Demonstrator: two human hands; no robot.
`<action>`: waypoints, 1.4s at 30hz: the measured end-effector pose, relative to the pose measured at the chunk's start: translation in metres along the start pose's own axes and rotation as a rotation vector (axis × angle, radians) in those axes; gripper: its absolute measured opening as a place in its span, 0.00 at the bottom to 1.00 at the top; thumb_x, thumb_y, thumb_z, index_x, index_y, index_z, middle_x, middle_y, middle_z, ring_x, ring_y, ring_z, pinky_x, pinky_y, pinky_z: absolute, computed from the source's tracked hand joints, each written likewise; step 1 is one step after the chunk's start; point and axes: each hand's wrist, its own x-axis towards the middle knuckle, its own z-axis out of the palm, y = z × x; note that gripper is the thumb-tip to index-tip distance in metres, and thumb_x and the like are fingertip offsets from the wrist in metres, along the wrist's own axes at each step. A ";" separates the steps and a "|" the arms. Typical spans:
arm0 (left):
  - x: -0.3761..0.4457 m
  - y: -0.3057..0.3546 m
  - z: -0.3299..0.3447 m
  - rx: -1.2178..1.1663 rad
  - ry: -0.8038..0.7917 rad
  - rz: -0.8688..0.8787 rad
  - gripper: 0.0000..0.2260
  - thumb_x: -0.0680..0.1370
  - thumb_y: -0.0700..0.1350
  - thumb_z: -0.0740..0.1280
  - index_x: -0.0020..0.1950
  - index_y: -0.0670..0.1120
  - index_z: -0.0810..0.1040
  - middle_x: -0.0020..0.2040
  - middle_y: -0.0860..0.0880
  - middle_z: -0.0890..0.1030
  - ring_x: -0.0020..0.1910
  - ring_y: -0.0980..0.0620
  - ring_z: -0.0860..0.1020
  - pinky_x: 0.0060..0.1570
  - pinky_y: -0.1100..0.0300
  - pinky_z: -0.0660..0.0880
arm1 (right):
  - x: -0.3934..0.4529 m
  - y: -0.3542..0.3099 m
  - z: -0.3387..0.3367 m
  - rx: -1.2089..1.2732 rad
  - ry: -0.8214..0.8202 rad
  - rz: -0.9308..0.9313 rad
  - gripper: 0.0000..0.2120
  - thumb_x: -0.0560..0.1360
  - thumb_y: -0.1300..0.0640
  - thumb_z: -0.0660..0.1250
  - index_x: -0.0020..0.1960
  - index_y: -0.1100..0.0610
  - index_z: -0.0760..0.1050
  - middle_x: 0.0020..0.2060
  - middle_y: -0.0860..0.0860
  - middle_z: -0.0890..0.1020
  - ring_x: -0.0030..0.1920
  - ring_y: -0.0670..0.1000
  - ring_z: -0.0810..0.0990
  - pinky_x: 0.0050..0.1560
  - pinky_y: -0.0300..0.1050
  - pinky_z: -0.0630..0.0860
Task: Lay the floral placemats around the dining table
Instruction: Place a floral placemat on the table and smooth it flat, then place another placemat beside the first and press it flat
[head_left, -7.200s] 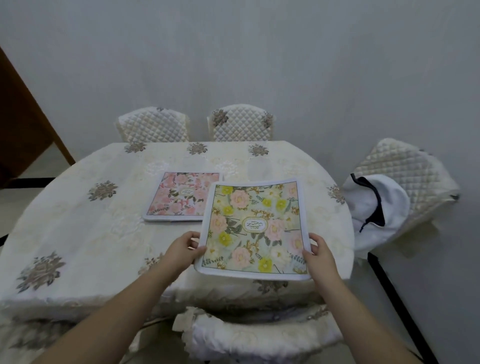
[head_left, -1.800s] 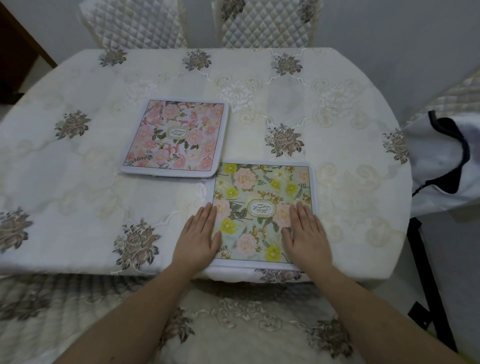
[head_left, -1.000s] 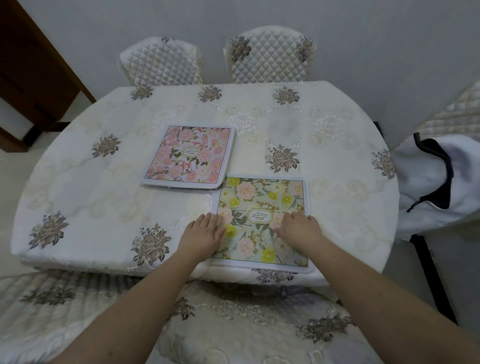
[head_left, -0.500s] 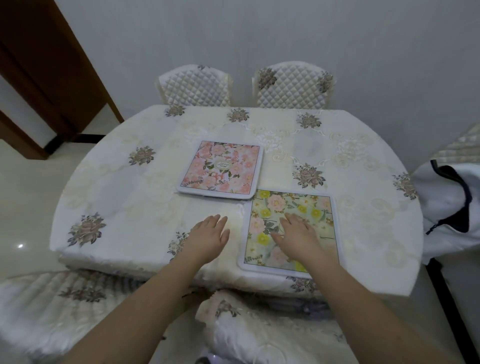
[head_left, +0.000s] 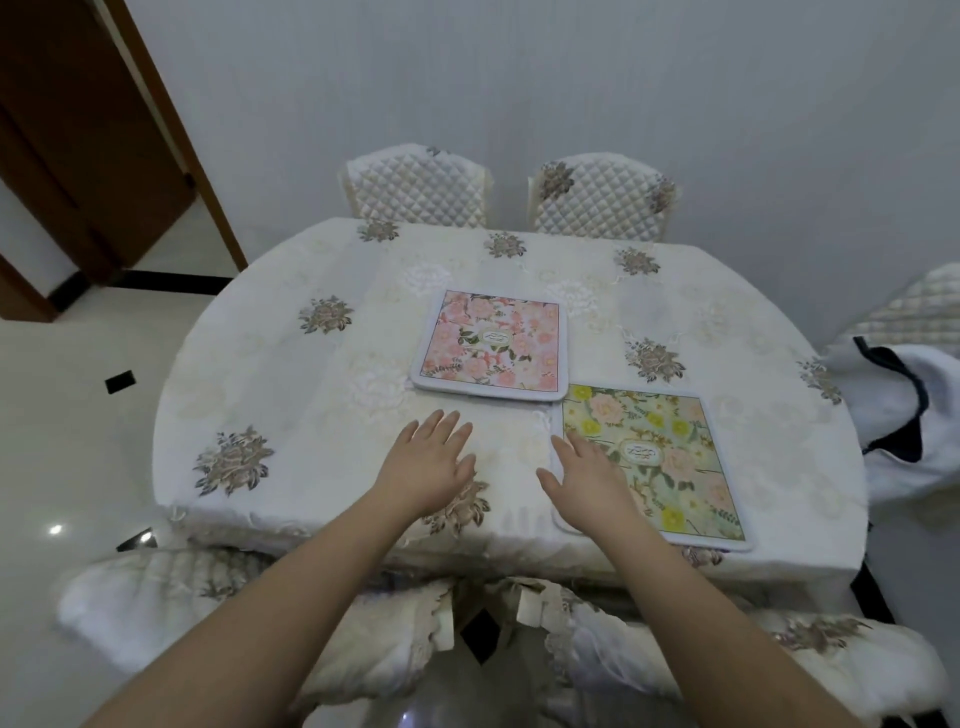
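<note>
A green-and-yellow floral placemat lies flat near the front right edge of the dining table. A stack of pink floral placemats sits in the table's middle, its corner close to the green one. My left hand is spread with straight fingers over the bare tablecloth, left of the green mat and below the pink stack. My right hand is flat with straight fingers over the green mat's left edge. Neither hand holds anything.
Two quilted chairs stand at the far side against the wall. Another chair with a white garment draped on it is at the right. Cushioned seats lie below the front edge. A brown door is at the left.
The green mat went from held in the air to flat on the table. Both hands pressed it, then slid left; my left hand is now off the mat, and the view shifted left.
</note>
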 end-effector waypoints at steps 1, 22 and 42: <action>0.000 -0.003 -0.001 0.001 -0.001 -0.003 0.25 0.83 0.56 0.47 0.79 0.49 0.53 0.80 0.48 0.52 0.78 0.49 0.49 0.75 0.49 0.48 | 0.001 -0.002 -0.003 -0.011 0.011 -0.002 0.29 0.80 0.41 0.52 0.78 0.51 0.52 0.78 0.51 0.54 0.77 0.55 0.53 0.74 0.55 0.56; 0.090 -0.018 -0.001 0.037 -0.011 -0.052 0.29 0.80 0.61 0.43 0.79 0.49 0.55 0.80 0.48 0.54 0.78 0.49 0.50 0.75 0.49 0.50 | 0.088 0.028 -0.018 0.062 0.038 -0.037 0.29 0.80 0.43 0.53 0.78 0.52 0.53 0.77 0.52 0.56 0.76 0.54 0.56 0.73 0.54 0.58; 0.203 -0.111 0.036 -0.093 -0.104 -0.141 0.28 0.82 0.58 0.50 0.79 0.47 0.52 0.80 0.44 0.52 0.78 0.45 0.50 0.74 0.49 0.54 | 0.214 0.015 0.004 -0.007 0.014 0.081 0.28 0.80 0.45 0.52 0.77 0.54 0.53 0.78 0.53 0.52 0.77 0.56 0.48 0.75 0.56 0.46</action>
